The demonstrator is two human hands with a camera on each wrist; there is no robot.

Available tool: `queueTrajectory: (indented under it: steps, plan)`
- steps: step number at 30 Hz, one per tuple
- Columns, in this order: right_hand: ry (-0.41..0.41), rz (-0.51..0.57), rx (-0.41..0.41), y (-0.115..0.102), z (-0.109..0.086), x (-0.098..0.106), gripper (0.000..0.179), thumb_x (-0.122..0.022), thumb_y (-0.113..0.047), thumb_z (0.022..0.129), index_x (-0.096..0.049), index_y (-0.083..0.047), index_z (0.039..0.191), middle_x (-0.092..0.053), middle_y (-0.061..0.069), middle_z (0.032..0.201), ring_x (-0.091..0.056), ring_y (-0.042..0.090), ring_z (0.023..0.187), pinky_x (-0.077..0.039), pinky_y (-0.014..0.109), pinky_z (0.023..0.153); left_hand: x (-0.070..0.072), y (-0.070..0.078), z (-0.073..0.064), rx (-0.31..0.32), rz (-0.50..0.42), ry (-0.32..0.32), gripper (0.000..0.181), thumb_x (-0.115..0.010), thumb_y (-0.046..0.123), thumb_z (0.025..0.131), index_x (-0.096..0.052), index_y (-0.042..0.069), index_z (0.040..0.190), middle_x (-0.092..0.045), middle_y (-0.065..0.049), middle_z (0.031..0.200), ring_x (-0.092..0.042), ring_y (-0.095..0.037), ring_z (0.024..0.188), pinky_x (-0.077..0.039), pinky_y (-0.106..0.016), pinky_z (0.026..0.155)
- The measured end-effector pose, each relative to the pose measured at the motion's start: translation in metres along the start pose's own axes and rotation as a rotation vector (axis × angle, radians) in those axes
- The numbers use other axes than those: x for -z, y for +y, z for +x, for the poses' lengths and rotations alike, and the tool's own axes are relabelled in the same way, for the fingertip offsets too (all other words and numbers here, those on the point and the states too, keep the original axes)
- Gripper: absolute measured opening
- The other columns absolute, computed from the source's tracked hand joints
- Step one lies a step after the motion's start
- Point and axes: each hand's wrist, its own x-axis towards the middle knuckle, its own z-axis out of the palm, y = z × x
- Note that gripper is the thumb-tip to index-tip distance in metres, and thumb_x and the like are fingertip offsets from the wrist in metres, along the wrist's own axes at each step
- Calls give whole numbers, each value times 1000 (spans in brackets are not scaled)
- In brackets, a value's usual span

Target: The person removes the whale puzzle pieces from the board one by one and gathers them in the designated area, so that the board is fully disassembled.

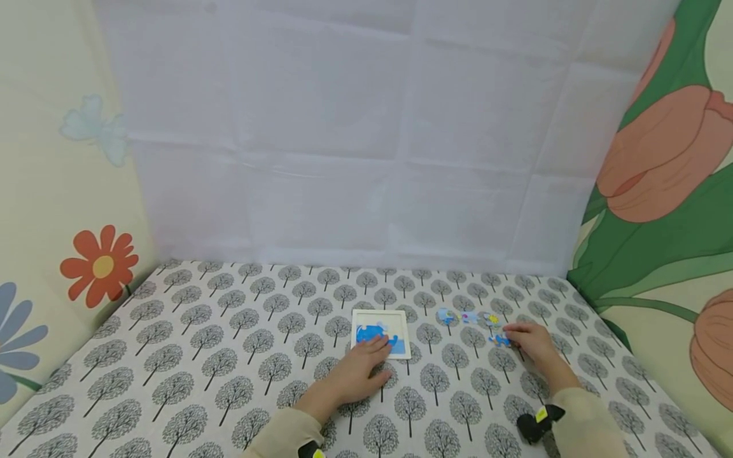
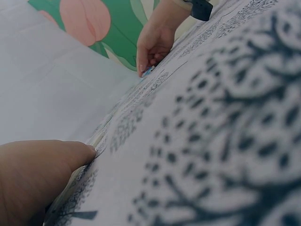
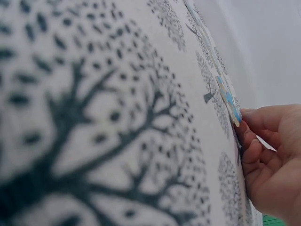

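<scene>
A small white square puzzle frame (image 1: 406,340) lies on the table, with blue pieces (image 1: 371,332) laid in its lower part. My left hand (image 1: 356,375) rests on the near edge of that frame, fingers stretched over the blue pieces. To the right, my right hand (image 1: 532,340) pinches a blue jigsaw piece (image 3: 229,100) at its edge, between thumb and fingertips, at the tabletop. Several loose puzzle pieces (image 1: 468,317) with coloured pictures lie just beyond the right hand. In the left wrist view, the thumb (image 2: 70,153) hides most of the frame.
A tree-print cloth (image 1: 229,369) covers the table. Behind it hangs a white sheet (image 1: 321,127). Flower-printed walls (image 1: 658,254) stand on either side. Each wrist wears a black camera mount (image 1: 535,425).
</scene>
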Motion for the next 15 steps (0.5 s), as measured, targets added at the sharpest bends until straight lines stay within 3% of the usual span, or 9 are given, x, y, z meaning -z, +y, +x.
queueTrajectory:
  steps: [7, 15]
  plan:
    - [20, -6, -35, 0, 2, -2, 28, -54, -13, 85, -58, 5, 105, -58, 8, 85, -49, 19, 76, -42, 27, 60, 0, 0, -1, -10, 0, 9, 51, -47, 29, 88, -38, -1, 128, -30, -12, 135, -22, -25, 125, -17, -41, 101]
    - [15, 22, 9, 1, 1, 1, 31, -56, -17, 84, -57, 6, 105, -56, 3, 76, -48, 15, 70, -42, 26, 56, 1, 1, -1, -17, 1, 13, 51, -47, 28, 88, -38, -1, 128, -31, -13, 135, -23, -27, 124, -17, -41, 101]
